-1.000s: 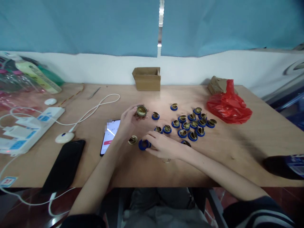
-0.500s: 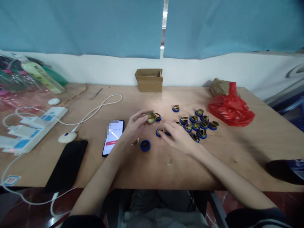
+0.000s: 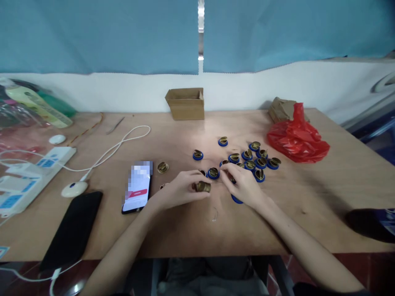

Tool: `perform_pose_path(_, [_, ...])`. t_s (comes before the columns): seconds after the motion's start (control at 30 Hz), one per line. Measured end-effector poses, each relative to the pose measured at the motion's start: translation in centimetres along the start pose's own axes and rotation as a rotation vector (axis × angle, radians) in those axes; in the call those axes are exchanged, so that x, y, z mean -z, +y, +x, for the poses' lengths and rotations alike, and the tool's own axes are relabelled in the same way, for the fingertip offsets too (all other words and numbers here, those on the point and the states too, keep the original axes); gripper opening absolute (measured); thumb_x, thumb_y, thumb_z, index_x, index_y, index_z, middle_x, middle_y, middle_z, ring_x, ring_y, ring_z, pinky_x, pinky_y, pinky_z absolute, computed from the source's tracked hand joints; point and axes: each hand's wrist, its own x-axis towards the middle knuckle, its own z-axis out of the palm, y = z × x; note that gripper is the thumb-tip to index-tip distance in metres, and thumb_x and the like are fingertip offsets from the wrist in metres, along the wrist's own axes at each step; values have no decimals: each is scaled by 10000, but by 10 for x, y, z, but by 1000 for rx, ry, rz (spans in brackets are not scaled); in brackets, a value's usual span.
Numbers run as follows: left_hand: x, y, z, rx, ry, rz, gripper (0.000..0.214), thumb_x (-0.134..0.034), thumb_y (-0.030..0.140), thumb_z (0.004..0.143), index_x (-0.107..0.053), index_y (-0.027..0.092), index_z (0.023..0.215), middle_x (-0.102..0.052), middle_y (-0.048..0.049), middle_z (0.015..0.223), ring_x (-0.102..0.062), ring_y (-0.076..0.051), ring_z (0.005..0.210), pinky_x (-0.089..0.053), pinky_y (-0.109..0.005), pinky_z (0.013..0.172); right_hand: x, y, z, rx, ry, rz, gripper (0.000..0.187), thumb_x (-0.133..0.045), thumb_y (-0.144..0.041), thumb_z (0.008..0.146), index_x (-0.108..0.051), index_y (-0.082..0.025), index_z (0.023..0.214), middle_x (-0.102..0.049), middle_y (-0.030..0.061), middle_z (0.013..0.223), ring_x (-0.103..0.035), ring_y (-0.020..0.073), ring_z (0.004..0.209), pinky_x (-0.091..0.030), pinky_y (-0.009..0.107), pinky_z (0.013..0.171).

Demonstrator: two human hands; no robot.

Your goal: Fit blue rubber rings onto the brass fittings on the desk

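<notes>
While the left hand (image 3: pixel 182 190) pinches one brass cap (image 3: pixel 202 187) between thumb and fingertips, low over the table (image 3: pixel 185 230), the right hand (image 3: pixel 245 187) curls palm-down beside it, over one blue ring (image 3: pixel 236 200); whether it grips anything I cannot tell. Roughly a dozen blue-ringed caps (image 3: pixel 247 154) cluster just beyond. One bare cap (image 3: pixel 162 167) lies near the lit phone (image 3: pixel 137 187). At the far edge, one open cardboard box (image 3: pixel 185 102) and one red bag (image 3: pixel 296 139) hide their contents.
</notes>
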Motion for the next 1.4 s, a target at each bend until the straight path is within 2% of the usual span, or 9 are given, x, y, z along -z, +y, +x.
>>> perform_pose_path(0.2, [27,-35,-8,157,232,427,233,-701,364,890,-689,233,1082,-727,-67,957,-670,-224,777,-520,-334,724,-3,7,3,-56,7,-48,116,-510,-209,1002,-614,-195,953,-694,49,820,-659,186,696,-483,287,626])
perform_pose_path(0.37, [31,-45,-9,218,102,674,73,-608,199,870,-661,191,918,-707,-103,938,-662,-280,851,-514,-390,767,-6,8,5,43,-51,-101,112,-507,-183,990,-613,-183,954,-686,91,887,-659,243,831,-508,358,741])
perform_pose_path(0.47, [23,-45,-8,213,67,742,152,-546,87,820,-662,185,813,-707,-138,900,-650,-334,916,-506,-460,826,-9,5,5,103,-102,-134,133,-489,-171,994,-616,-181,954,-685,101,908,-647,259,871,-502,386,775])
perform_pose_path(0.53, [18,-42,-6,213,92,760,211,-505,51,817,-675,176,824,-712,-174,961,-632,-370,1028,-485,-513,906,-10,3,4,114,-121,-140,140,-486,-172,999,-618,-177,951,-681,100,904,-640,255,863,-496,386,772])
perform_pose_path(0.67, [5,-30,0,67,178,689,260,-480,104,919,-679,139,1083,-703,-197,1172,-600,-358,1181,-452,-518,1026,-10,0,3,117,-124,-150,140,-492,-166,1001,-623,-168,951,-682,98,897,-638,252,854,-486,380,771])
perform_pose_path(0.83, [-20,-23,5,-22,124,573,254,-604,285,957,-631,146,1167,-736,-151,1067,-690,-320,1010,-537,-478,901,-10,-1,2,117,-62,-159,131,-497,-145,991,-622,-167,959,-693,96,899,-645,248,845,-484,369,767])
perform_pose_path(1.17, [-31,-34,6,10,215,614,146,-658,216,924,-614,142,1042,-749,-115,916,-735,-296,842,-605,-441,757,-15,-1,0,109,-29,-150,135,-500,-150,988,-625,-170,941,-695,91,871,-654,249,814,-500,377,741])
perform_pose_path(1.27, [-28,-29,6,-51,329,581,250,-674,201,908,-590,145,1137,-747,-127,1023,-738,-285,942,-612,-432,835,-12,-5,0,64,21,-81,132,-504,-161,996,-627,-178,949,-692,81,878,-656,232,797,-512,365,738])
perform_pose_path(1.4, [-26,-14,5,-253,531,465,398,-665,168,918,-535,171,1295,-708,-124,1158,-711,-248,1088,-604,-388,945,-8,-14,-1,-17,85,116,127,-596,-258,987,-607,-191,1094,-700,58,943,-671,201,801,-547,336,744])
